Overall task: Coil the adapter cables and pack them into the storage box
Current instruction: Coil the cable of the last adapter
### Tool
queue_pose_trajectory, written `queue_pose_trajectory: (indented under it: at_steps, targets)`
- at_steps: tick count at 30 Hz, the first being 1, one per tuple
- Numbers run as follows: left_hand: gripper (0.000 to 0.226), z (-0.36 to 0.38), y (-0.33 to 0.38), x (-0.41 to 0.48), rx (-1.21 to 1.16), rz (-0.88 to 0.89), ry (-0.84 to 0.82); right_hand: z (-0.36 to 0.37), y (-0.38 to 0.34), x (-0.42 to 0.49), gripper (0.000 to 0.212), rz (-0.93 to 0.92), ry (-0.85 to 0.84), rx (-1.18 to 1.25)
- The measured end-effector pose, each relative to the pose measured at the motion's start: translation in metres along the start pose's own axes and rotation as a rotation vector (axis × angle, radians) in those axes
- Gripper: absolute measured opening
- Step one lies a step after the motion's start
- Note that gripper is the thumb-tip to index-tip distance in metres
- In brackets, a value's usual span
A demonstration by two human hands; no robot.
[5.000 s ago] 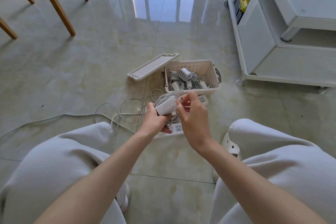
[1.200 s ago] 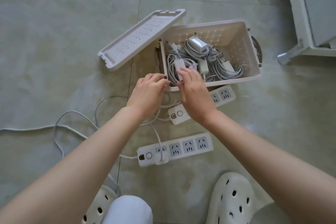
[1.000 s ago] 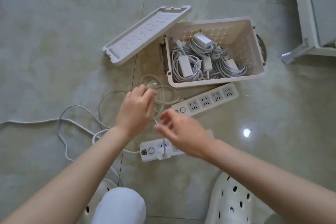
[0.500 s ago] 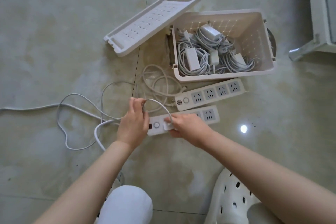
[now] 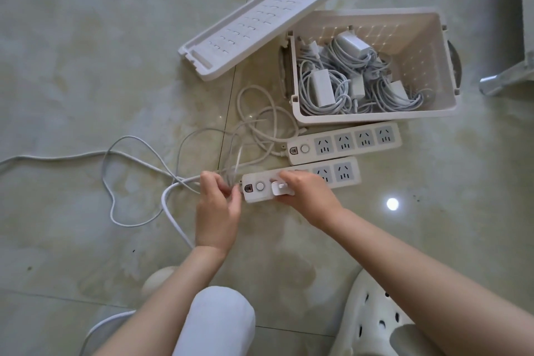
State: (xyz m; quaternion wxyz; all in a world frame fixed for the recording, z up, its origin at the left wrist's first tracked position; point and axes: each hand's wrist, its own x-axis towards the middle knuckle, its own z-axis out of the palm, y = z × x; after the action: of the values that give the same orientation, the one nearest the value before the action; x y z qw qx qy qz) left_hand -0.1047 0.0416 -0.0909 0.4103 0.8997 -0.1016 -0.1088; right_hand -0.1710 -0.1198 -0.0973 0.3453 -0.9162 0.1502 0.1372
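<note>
I judge this to be the unplugging step: my right grip (image 5: 306, 196) is clamped round the white adapter (image 5: 281, 188) seated in the nearer power strip (image 5: 345, 172), and my left grip (image 5: 218, 211) pinches a thin cable (image 5: 237, 157) that I take for its lead. Next comes a straight pull off the strip, then coiling. The storage box (image 5: 375, 118) stands open just past the second strip (image 5: 344, 143) with coiled adapters inside; loose cords (image 5: 268, 124) and the lid (image 5: 254, 29) crowd the left, while the floor (image 5: 433, 211) to the right lies open.
</note>
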Motion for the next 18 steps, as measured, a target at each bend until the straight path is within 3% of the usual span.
queue_pose_trajectory:
  at_steps: [3,5,8,10,13,18]
  targets:
    - [0.034,-0.005,0.009,0.01,0.034,0.109,0.131,-0.002,0.0,0.003,0.029,-0.002,0.005,0.007]
    - [0.028,-0.006,0.009,0.017,0.083,0.205,0.11,-0.002,0.0,0.005,0.029,-0.003,0.011,0.017]
    - [0.012,0.005,-0.001,0.016,0.175,0.424,-0.109,-0.004,0.001,0.008,0.031,0.003,0.022,0.02]
    - [0.031,0.015,-0.013,0.013,0.367,0.532,-0.285,-0.007,0.001,0.011,0.034,-0.001,0.03,0.014]
    - [0.061,0.022,-0.021,0.017,0.529,0.444,-0.389,-0.011,-0.001,0.016,0.041,-0.003,0.019,-0.032]
    - [0.055,0.026,-0.011,0.028,0.544,0.259,-0.507,-0.021,-0.005,0.025,0.043,-0.014,-0.039,-0.051]
